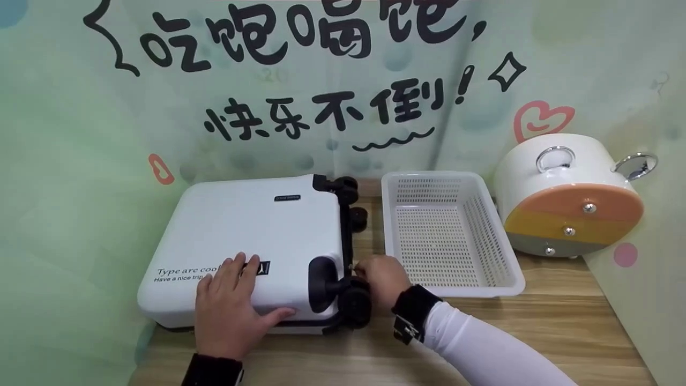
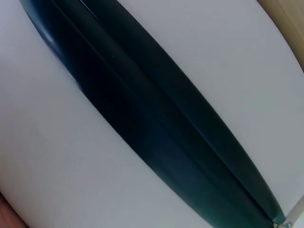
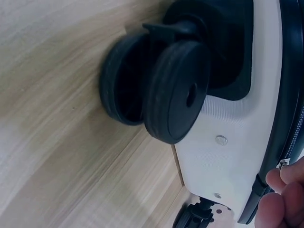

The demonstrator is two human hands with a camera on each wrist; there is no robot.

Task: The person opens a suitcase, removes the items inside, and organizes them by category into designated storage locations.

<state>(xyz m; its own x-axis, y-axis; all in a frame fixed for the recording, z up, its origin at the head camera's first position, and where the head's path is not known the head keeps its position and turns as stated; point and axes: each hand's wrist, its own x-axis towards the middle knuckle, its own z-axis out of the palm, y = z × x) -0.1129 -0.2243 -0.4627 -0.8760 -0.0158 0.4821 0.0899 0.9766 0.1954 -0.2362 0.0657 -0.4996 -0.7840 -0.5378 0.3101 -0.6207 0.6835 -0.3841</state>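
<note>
- White hard-shell suitcase point(image 1: 252, 236) lies flat on the wooden table point(image 1: 563, 321), left of the white basket point(image 1: 447, 233). Looks rigid, slick, probably bulky rather than heavy.
- Left hand point(image 1: 228, 308) pressed flat on the lid, fingers spread, steadying it.
- Right hand point(image 1: 383, 279) by the near wheel point(image 1: 353, 305), fingertips pinching the zipper pull point(image 3: 283, 163); that small tab is the hold.

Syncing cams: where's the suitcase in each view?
Head: suitcase lies flat left of centre, left hand on its lid, right hand at its wheel end.
Left wrist: white shell with the dark seam fills the frame.
Right wrist: right side, white corner.
Shared landmark: near caster, head and right wrist.
</note>
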